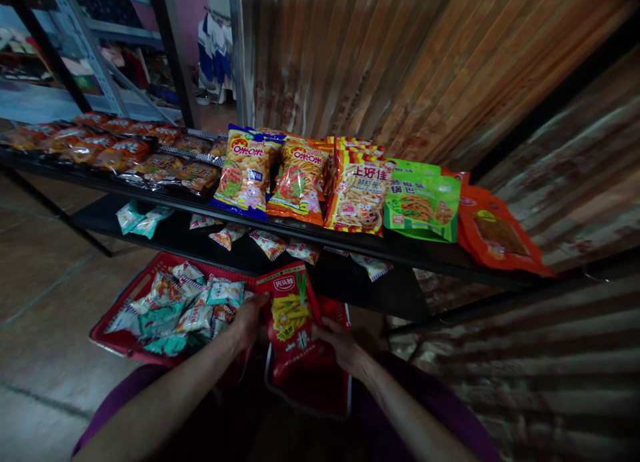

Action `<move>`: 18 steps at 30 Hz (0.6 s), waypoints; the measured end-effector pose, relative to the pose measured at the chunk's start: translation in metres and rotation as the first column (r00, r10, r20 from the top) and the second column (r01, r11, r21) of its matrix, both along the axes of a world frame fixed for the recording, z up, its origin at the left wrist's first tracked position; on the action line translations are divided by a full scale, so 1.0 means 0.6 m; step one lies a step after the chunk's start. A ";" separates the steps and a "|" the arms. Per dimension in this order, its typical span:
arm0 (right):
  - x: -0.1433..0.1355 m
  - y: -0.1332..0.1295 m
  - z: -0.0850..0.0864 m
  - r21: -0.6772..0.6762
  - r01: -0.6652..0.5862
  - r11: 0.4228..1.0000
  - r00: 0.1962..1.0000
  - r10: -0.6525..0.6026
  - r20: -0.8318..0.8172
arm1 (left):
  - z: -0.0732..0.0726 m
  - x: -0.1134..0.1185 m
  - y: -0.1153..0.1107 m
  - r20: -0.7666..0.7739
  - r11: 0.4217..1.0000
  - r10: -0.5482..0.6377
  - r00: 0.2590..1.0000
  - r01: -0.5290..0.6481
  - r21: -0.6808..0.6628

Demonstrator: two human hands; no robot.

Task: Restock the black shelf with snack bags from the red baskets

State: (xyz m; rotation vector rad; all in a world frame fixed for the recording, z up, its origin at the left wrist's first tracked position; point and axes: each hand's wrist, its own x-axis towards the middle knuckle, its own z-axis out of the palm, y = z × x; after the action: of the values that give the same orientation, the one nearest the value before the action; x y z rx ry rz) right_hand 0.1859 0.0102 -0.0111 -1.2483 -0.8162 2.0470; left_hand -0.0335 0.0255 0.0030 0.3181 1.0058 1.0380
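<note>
Head view: I've got the red snack pouch [293, 309] between both hands, upright with its top edge leaning back toward the shelving. Left hand [249, 321] is nearly closed, fingers and thumb on the pouch's left edge. Right hand [343, 345] is also mostly closed, gripping the right edge lower down. Pouch front faces me, touching both hands.

Under the pouch and the right hand: a dark red container [349, 389] with a pale rim. Too dark to tell what's in it. Left of the left hand: red basket [103, 325], loaded with small white, teal and orange packets [195, 315].

Beyond the hands: black upper shelf [415, 250]. On it, left to right: brown-orange packs [123, 157], blue-edged bag [245, 172], orange-edged bag [300, 182], yellow-and-red bag [357, 195], green bags [425, 202], orange bags [500, 229]. Lower shelf [395, 294] carries some small packets [269, 244], partly hidden by the upper one. Corrugated-looking brown sheeting [375, 69] behind.
</note>
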 end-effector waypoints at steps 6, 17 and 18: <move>0.005 0.005 0.000 0.011 0.061 0.998 0.998 -0.061 -0.027 | 0.007 0.005 0.009 0.020 0.999 -0.029 0.999 0.029 -0.013; 0.013 0.003 0.004 0.037 0.116 0.993 0.993 -0.114 -0.036 | 0.022 0.017 0.002 0.141 0.994 -0.106 0.984 0.108 -0.007; 0.013 0.003 0.004 0.037 0.110 0.993 0.993 -0.108 -0.043 | 0.019 0.017 0.003 0.141 0.996 -0.085 0.986 0.088 -0.011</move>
State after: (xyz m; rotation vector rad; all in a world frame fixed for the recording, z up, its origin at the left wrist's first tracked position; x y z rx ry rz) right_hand 0.1934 0.0121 -0.0089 -1.1985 -0.7494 1.9539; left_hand -0.0235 0.0272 0.0143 0.2687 0.8666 0.9594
